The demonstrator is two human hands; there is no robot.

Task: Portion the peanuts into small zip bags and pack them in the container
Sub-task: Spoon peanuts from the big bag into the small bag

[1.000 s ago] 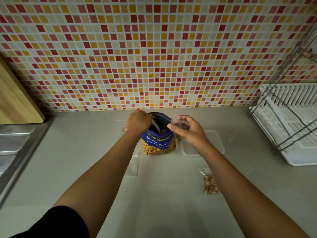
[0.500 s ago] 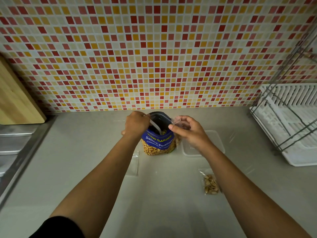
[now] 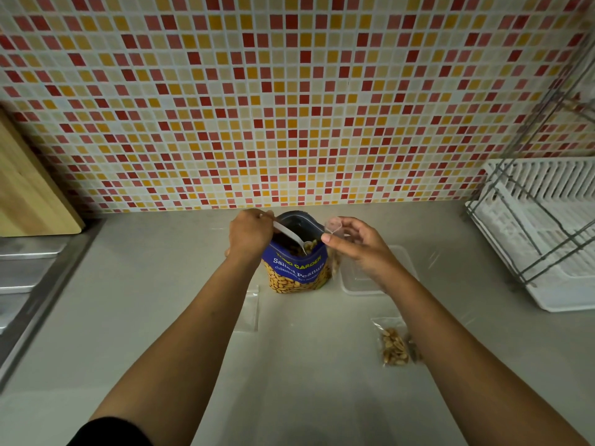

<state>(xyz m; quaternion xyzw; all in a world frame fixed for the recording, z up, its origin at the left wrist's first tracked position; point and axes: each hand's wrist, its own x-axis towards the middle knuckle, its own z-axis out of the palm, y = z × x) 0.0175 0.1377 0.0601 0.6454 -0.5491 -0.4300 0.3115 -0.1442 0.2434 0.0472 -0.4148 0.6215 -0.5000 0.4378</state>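
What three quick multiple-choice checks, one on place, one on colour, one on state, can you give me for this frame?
1. The filled small clear zip bag of peanuts lies:
A) in a clear plastic tub
B) on the grey counter by the right forearm
C) in a white dish rack

2. The standing plastic peanut pouch has a label that is:
A) blue
B) green
C) black

3. The pouch's top is:
A) sealed
B) open, with the left hand dipping a metal spoon in
C) folded flat

Answers:
1 B, it rests on bare counter.
2 A, a blue band carries white lettering.
3 B, the spoon's bowl sits among peanuts inside the mouth.
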